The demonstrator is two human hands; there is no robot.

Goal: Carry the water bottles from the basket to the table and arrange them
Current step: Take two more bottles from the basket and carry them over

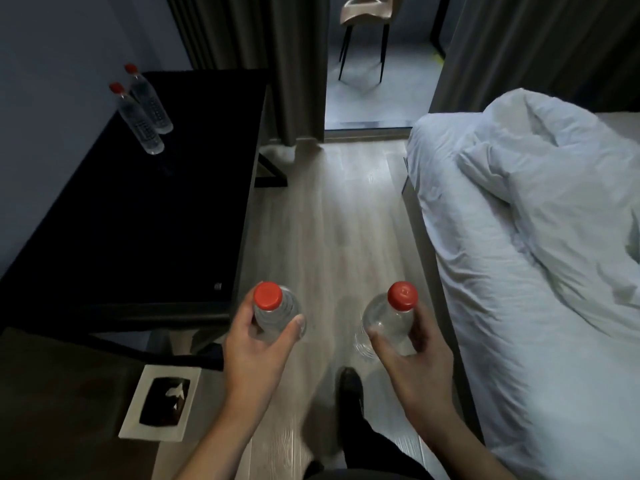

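Bottles: left hand (254, 344) clasps one bottle (277, 315), right hand (414, 355) another (388, 323); two bottles (147, 114) apparently stand on the desk (156, 209) at ten o'clock. Keep both upright and set them alongside.

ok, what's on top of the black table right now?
Two clear water bottles with red caps stand together at the far left corner of the black table. The rest of the top looks bare, though it is too dark to be sure.

hands (254, 348) (412, 355) gripping bottles (277, 315) (389, 318) | two bottles (145, 116) on table (156, 202)
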